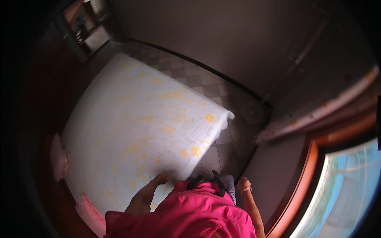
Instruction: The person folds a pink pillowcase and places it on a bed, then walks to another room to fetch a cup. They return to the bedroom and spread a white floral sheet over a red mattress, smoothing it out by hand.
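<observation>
A bed covered by a white sheet with yellow round prints takes up the middle and left. My left hand hangs over the sheet's near part, close to my body. Motion and shadow smear its fingers, and whether it touches the sheet is unclear. On the other side, my right hand is held out beside my hip, near the wall under the window. Its fingers are curled in, with nothing visible in them, and a bracelet circles the wrist.
Two pink pillows lie along the bed's left edge. Dark floor tiles run between bed and walls. At the right are an orange-brown window frame and a patterned curtain. A doorway stands at the far left.
</observation>
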A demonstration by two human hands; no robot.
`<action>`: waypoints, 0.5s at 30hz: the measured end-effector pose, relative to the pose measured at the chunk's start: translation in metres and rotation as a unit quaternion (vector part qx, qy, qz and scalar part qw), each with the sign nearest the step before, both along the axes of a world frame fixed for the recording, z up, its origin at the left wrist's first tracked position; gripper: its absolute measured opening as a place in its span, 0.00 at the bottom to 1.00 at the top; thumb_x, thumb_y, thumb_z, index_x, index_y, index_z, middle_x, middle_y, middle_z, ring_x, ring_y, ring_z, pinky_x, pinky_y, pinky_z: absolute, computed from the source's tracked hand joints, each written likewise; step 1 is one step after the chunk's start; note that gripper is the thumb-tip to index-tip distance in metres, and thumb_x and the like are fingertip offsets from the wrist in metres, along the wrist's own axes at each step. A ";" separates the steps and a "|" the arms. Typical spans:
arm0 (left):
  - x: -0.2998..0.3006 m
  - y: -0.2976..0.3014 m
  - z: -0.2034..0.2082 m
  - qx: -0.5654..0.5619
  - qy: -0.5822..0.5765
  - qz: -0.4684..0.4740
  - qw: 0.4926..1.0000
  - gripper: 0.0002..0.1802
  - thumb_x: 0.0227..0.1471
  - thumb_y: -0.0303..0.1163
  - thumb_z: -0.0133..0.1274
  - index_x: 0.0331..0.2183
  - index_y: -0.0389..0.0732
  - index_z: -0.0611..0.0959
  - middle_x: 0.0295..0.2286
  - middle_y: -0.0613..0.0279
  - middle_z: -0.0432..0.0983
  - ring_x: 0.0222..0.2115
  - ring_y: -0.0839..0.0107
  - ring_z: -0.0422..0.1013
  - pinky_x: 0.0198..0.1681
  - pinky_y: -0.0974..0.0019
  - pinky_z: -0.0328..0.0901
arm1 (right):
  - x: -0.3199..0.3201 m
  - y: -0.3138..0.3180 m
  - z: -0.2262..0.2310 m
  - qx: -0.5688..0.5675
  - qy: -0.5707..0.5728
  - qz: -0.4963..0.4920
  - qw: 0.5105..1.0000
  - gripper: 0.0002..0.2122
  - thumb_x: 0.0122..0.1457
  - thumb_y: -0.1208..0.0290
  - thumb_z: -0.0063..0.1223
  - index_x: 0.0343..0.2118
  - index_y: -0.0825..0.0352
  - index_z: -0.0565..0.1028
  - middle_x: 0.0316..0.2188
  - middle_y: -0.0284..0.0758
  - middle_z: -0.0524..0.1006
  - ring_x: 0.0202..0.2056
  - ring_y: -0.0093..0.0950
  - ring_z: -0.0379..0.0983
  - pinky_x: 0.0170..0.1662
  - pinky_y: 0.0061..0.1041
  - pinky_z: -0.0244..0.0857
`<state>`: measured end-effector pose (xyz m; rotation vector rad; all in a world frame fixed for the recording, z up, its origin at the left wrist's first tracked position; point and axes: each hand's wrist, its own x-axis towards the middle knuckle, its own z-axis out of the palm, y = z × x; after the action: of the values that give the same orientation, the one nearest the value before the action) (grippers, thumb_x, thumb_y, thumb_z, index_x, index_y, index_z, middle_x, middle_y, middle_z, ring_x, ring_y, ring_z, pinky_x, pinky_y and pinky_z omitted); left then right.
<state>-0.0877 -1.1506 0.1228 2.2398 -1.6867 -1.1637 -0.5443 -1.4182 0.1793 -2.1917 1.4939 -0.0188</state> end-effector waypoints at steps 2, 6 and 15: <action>0.005 -0.062 -0.004 0.069 -0.018 0.048 0.996 0.15 0.42 0.37 0.41 0.20 0.37 0.77 0.24 0.45 0.72 0.28 0.49 0.68 0.34 0.52 0.63 | 0.006 -0.057 -0.021 0.096 0.022 -0.008 0.995 0.11 0.49 0.71 0.39 0.35 0.67 0.69 0.26 0.41 0.73 0.22 0.33 0.73 0.23 0.29 0.69; 0.003 -0.161 -0.021 0.033 -0.040 0.029 0.998 0.16 0.43 0.39 0.41 0.19 0.37 0.75 0.23 0.48 0.72 0.27 0.52 0.68 0.32 0.54 0.64 | 0.041 -0.163 -0.037 0.277 -0.048 -0.130 0.951 0.16 0.49 0.75 0.38 0.42 0.69 0.66 0.28 0.40 0.74 0.22 0.28 0.74 0.19 0.24 0.69; -0.077 -0.399 -0.005 0.041 0.026 0.228 0.972 0.16 0.43 0.41 0.46 0.30 0.38 0.77 0.32 0.46 0.71 0.36 0.52 0.66 0.41 0.56 0.61 | 0.013 -0.443 -0.105 0.057 0.261 0.417 0.869 0.13 0.49 0.59 0.46 0.33 0.63 0.68 0.26 0.36 0.71 0.31 0.34 0.71 0.31 0.32 0.67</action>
<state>-0.1645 -1.5496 0.1182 2.4378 -1.0331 -1.1727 -0.5316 -1.8613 0.0743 -2.6704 0.5976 0.9813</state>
